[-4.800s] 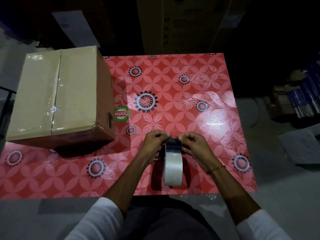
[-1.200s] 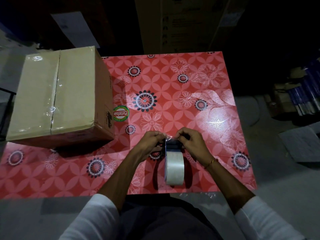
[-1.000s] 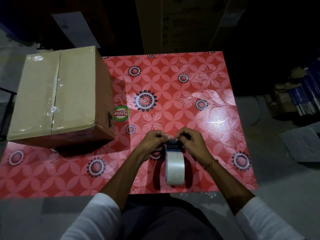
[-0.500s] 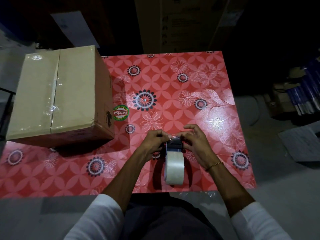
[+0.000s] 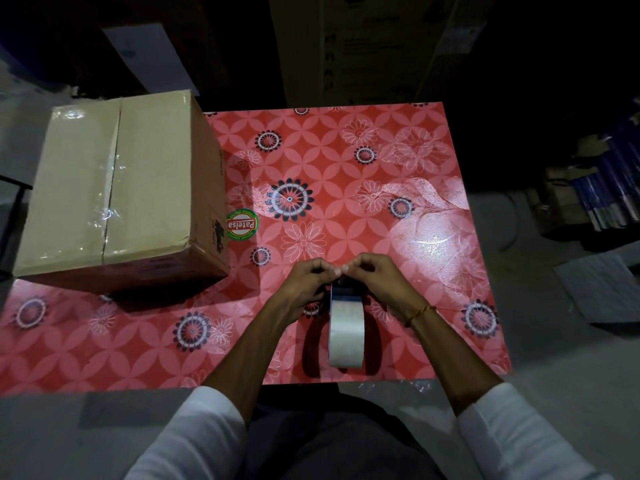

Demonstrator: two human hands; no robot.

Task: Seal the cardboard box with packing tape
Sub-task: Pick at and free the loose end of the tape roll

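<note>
Half a second back, right hand [image 5: 377, 284] splayed with fingers spread over the front of the tape dispenser [image 5: 346, 327]; now curled in again, thumb and forefinger pinched tip to tip against those of the left hand [image 5: 306, 287], both raised just above the dispenser's dark front end. Looks like the loose end of the tape found and nipped at last, though the clear strip itself too faint to make out between the fingertips, so no certainty that anything is actually held. If so, threading nearly done and sealing proper yet to begin. Left hand closed in a pinch, remaining fingers folded under, heel close beside the dispenser's left flank. Right hand likewise closed in a pinch, knuckles up, bracelet at the wrist, sitting over the dispenser's right side. Roll standing on edge directly below and nearer the body than both hands, resting on the red flowered table [image 5: 398, 161]. Cardboard box [image 5: 114, 188] well off to the left and farther away than the hands, flaps shut, glossy strip along its top seam, untouched by either hand.
</note>
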